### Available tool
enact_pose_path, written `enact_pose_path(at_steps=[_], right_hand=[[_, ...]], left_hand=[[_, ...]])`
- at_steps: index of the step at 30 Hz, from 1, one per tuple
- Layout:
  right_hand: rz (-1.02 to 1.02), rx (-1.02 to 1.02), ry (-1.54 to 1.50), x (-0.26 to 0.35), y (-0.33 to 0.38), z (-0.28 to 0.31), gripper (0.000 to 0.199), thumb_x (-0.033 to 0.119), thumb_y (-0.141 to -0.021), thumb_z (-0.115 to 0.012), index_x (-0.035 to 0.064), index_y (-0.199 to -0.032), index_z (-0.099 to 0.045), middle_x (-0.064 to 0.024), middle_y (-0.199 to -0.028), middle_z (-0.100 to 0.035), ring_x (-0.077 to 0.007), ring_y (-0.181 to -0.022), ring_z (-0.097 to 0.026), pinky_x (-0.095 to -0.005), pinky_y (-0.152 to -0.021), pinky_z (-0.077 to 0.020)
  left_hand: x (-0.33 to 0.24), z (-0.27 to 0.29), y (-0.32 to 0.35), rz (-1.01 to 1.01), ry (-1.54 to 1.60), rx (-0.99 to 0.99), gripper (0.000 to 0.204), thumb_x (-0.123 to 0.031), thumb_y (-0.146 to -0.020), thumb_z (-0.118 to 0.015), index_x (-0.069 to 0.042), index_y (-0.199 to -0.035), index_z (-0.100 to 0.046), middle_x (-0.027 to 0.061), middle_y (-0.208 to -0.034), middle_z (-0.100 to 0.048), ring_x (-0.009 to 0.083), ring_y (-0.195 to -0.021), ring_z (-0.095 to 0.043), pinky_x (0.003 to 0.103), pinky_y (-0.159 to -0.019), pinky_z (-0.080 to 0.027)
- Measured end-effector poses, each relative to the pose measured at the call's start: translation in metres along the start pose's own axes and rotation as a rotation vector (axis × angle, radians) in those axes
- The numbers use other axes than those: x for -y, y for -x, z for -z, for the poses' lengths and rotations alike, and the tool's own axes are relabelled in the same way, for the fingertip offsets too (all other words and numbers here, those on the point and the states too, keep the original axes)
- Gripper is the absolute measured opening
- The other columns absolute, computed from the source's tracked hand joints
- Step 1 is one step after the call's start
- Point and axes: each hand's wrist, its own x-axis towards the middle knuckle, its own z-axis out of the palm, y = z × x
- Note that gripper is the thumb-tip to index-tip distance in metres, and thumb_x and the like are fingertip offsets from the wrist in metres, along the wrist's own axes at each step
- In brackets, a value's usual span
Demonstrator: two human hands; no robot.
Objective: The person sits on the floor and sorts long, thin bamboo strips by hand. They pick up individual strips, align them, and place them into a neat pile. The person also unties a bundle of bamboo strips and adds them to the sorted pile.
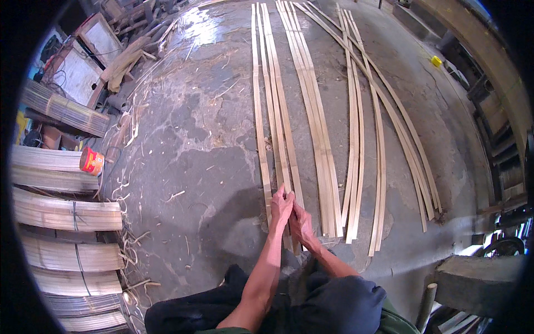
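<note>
Both my hands meet low in the middle of the head view, over the near ends of several long, pale wooden strips [287,145] that run away across the floor. With fingers curled in, my left hand [281,207] is closed on a strip. Just to its right and a little nearer, my right hand [302,225] is closed around the strips too, its fingertips partly hidden. How many strips each hand grips I cannot tell. One strip [257,111] lies to the left of the hands.
More strips [322,145] lie to the right, some crossing [384,94]. Tied bundles of slats [67,209] are stacked at left beside a red tub [93,162]. A concrete block [481,281] and wooden pole [426,306] stand lower right. Shavings litter the floor [194,167].
</note>
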Motion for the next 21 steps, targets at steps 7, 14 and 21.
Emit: enact_pose_path(at_steps=[7,14,21], right_hand=[[0.192,-0.055,0.249,-0.016,-0.001,0.006,0.046,0.017,-0.097,-0.050,0.0089,-0.141,-0.043,-0.0277,-0.094,-0.061,-0.0465,-0.084,-0.061,-0.0510,-0.072,-0.0491],[0.081,0.098,0.545,0.006,0.002,0.020,0.040,0.026,-0.097,-0.048,0.0117,-0.135,-0.048,-0.0230,-0.093,-0.062,-0.0455,-0.082,-0.062,-0.0530,-0.067,-0.0501],[0.177,-0.308,0.718,-0.015,0.015,0.075,0.047,0.024,-0.086,-0.067,0.0077,-0.128,-0.053,-0.0176,-0.105,-0.058,-0.0361,-0.097,-0.057,-0.0452,-0.080,-0.0489]], left_hand=[[-0.001,0.000,0.000,-0.087,-0.304,0.007,0.052,-0.026,-0.088,-0.057,-0.001,-0.134,-0.052,0.0256,-0.093,-0.064,0.0370,-0.084,-0.064,0.043,-0.079,-0.050],[0.016,-0.001,0.000,-0.260,-0.375,-0.081,0.051,-0.021,-0.088,-0.058,-0.003,-0.135,-0.050,0.0257,-0.115,-0.060,0.0385,-0.104,-0.059,0.045,-0.090,-0.048],[0.008,-0.006,0.000,-0.147,-0.684,0.064,0.061,-0.024,-0.089,-0.064,-0.008,-0.143,-0.040,0.0221,-0.129,-0.051,0.0367,-0.116,-0.055,0.046,-0.091,-0.049]])
